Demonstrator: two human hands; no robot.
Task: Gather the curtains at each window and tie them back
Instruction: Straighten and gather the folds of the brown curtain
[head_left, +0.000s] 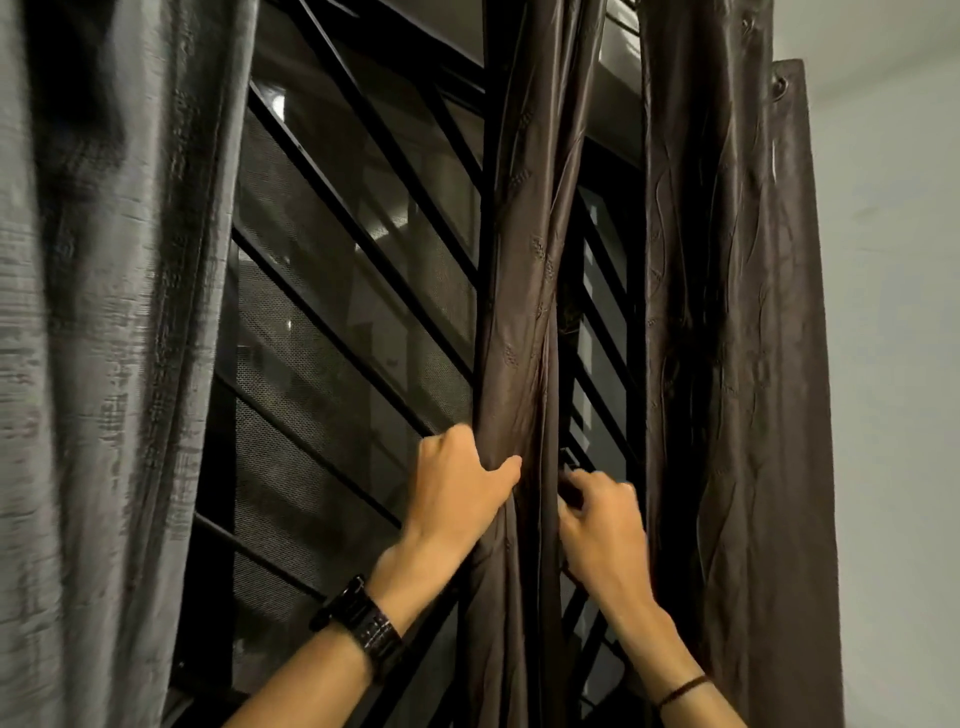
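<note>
Satiny brown curtain (519, 291), twisted, clenched by left hand (464, 486), right hand (602, 525) apparently pinching it

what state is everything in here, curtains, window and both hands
middle brown curtain: gathered into a narrow bunch, not tied
right brown curtain: hanging in loose folds, no tie in view
grey curtain: hanging loose at the left
window grille: uncovered between grey and middle curtains
left hand: grips the middle brown curtain
right hand: fingers curled at the bunch's right edge, hold unclear
</note>
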